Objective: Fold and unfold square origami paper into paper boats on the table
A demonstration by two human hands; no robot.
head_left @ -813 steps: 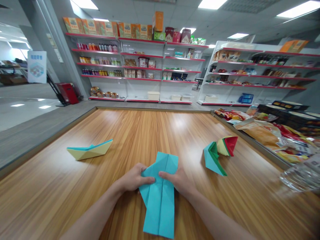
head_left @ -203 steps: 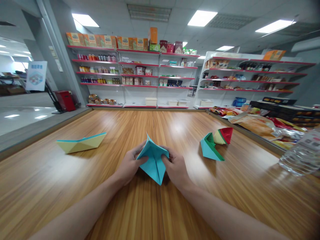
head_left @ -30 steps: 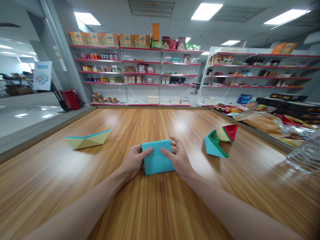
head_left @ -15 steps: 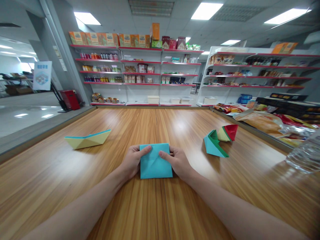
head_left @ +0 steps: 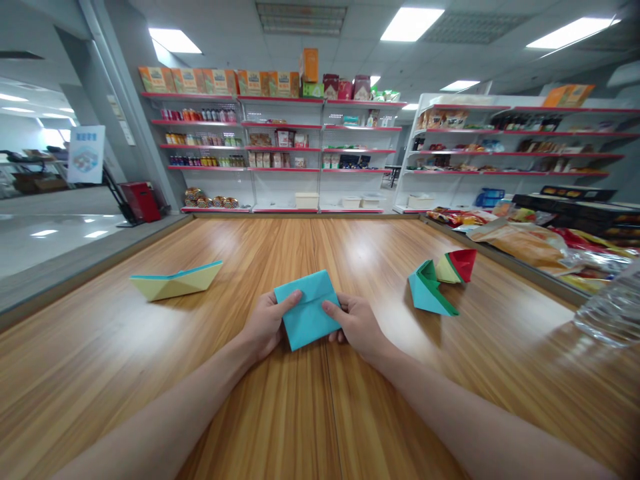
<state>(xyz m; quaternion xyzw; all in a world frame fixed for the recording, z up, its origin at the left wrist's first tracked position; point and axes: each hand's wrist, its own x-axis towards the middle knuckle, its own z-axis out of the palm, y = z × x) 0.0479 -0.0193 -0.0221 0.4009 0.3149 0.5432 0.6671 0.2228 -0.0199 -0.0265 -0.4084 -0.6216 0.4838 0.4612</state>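
Between my two hands is a blue sheet of paper folded into a small flat square (head_left: 311,320), tilted with its right side higher. My left hand (head_left: 266,324) pinches its left edge, thumb on top and fingers underneath. On the right edge my right hand (head_left: 356,325) grips it the same way, some fingertips showing below the paper. A yellow paper boat with a blue rim (head_left: 176,283) stands on the table to the left. To the right sit a blue-and-green folded paper piece (head_left: 428,293) and a yellow, green and red one (head_left: 457,267), close together.
The wooden table (head_left: 240,413) has a raised dark edge. A clear plastic bottle (head_left: 610,313) lies at the right. Beyond that edge are snack packets (head_left: 530,250) and black boxes (head_left: 580,213). Stocked shelves (head_left: 280,150) stand behind the table.
Over the last half second the blue square has turned anticlockwise from level to tilted, and a fold line shows near its top. Earlier it was a long strip, then a pointed, opened form.
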